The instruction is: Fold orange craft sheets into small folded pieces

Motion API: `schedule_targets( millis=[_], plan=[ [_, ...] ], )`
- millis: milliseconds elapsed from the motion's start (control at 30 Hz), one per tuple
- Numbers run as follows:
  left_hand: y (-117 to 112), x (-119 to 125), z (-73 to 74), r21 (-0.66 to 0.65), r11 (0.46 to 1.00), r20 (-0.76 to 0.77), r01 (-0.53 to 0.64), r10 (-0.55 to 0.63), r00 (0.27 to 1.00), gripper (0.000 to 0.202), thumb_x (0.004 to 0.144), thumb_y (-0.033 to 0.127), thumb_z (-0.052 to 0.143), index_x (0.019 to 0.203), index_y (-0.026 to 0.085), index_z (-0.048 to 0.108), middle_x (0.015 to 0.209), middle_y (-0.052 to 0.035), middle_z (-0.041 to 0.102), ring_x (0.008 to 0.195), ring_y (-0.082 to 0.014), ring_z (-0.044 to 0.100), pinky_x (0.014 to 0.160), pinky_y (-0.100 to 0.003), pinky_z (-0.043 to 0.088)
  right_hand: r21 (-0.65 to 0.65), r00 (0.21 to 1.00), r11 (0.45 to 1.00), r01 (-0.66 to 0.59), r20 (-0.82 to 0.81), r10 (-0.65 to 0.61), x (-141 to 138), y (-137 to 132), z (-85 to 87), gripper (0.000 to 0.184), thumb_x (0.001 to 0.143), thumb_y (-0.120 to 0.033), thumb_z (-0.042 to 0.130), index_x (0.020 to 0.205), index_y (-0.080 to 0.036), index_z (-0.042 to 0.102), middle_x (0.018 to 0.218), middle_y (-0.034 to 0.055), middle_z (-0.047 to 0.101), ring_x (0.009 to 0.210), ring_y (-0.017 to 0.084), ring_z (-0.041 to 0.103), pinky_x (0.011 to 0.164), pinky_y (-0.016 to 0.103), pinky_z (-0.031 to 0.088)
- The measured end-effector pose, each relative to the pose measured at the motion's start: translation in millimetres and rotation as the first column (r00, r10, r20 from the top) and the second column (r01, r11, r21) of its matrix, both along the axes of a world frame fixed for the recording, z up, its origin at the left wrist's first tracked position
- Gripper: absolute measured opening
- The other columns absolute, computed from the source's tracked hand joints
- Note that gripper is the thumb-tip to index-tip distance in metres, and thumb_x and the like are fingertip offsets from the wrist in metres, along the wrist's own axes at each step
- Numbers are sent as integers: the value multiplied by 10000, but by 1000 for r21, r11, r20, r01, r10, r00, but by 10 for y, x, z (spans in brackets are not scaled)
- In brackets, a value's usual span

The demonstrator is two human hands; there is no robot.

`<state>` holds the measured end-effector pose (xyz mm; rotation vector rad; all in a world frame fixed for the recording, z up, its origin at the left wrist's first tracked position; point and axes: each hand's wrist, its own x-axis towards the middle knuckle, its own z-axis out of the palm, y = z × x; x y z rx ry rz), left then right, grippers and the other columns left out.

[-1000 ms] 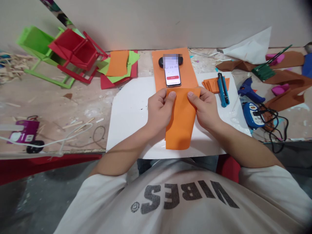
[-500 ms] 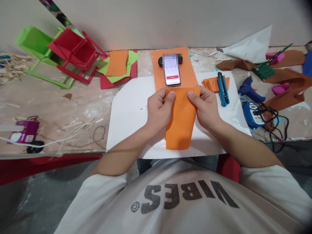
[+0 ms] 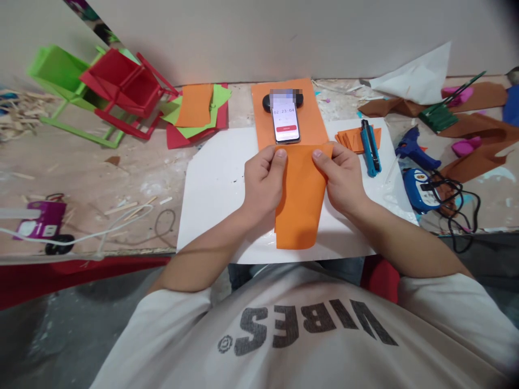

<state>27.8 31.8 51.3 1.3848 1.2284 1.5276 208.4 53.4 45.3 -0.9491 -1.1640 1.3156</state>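
Note:
Both hands grip an orange sheet (image 3: pixel 302 200), which looks like paper or craft foam, by its two far corners. My left hand (image 3: pixel 265 178) pinches the left corner, thumb on top and fingers curled underneath. At the right corner my right hand (image 3: pixel 343 173) has the same hold. The sheet hangs toward me over a white board (image 3: pixel 219 189); a second edge peeks out at its lower left. Just beyond it a phone (image 3: pixel 286 119) showing a timer leans on a black object, on a larger orange sheet (image 3: pixel 318 116).
Right of my hands lie a blue utility knife (image 3: pixel 371 148) on orange strips, a glue gun (image 3: pixel 417 148) and a blue power box (image 3: pixel 421 190) with black cord. Small green (image 3: pixel 60 75) and red (image 3: pixel 121 81) rocking chairs stand at left, beside coloured sheets (image 3: pixel 197 105). A purple box (image 3: pixel 42 219) sits nearer.
My left thumb has shifted slightly left along the sheet's far edge. The hold of both hands is otherwise the same, and the phone's timer has advanced.

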Motion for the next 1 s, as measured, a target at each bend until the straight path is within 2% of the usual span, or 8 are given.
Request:
schedule_targets(
  millis=[133,367,533,633,733,833,1000],
  plan=[
    [9,-2,2,-5,1000,14,5,-5,1000,723,1062,857,772,766,240,541,717,-12,555,777,-203,609,663,-339,499,21,998,999,44,49,-45,40,63,-50,598,928,-823,934,901,-272,704,888,7,734,896,225,752,798,381,671],
    [6,18,31,-28,999,44,-41,43,998,709,1085,799,786,754,242,499,706,-10,519,761,-201,584,638,-332,468,60,990,995,82,111,-89,99,229,-125,637,975,-826,887,825,-258,641,749,-22,570,710,154,592,636,312,529],
    [23,15,6,-45,999,69,-29,32,997,664,1081,785,803,791,243,553,741,-10,568,779,-200,608,662,-323,489,130,980,985,112,150,-131,99,277,-163,727,947,-890,875,767,-259,563,723,-33,496,704,146,543,632,314,510],
    [37,35,-49,-51,999,82,13,-9,997,603,1045,817,825,926,245,675,840,-23,686,821,-210,671,714,-325,539,204,971,965,165,137,-195,103,312,-209,726,979,-909,823,792,-265,546,750,-30,475,736,153,536,656,313,514],
    [35,60,-102,-71,995,97,75,-68,993,600,1039,842,811,1074,247,742,927,-39,757,839,-218,715,763,-342,583,227,959,951,212,137,-247,127,377,-251,675,1034,-858,797,830,-268,541,780,-26,482,777,161,567,688,311,531],
    [18,78,-128,-90,990,82,104,-97,992,607,1051,854,785,1066,249,738,923,-37,757,846,-219,720,786,-348,599,215,949,946,243,151,-278,155,443,-280,637,1075,-810,778,849,-271,525,789,-27,488,799,163,589,711,310,548],
    [12,87,-162,-87,991,39,106,-103,994,627,1053,868,774,1000,246,710,972,-57,769,858,-221,695,764,-353,581,206,941,938,278,137,-309,158,481,-316,639,1067,-817,782,856,-277,513,785,-29,487,821,173,614,724,318,560]
  ],
)
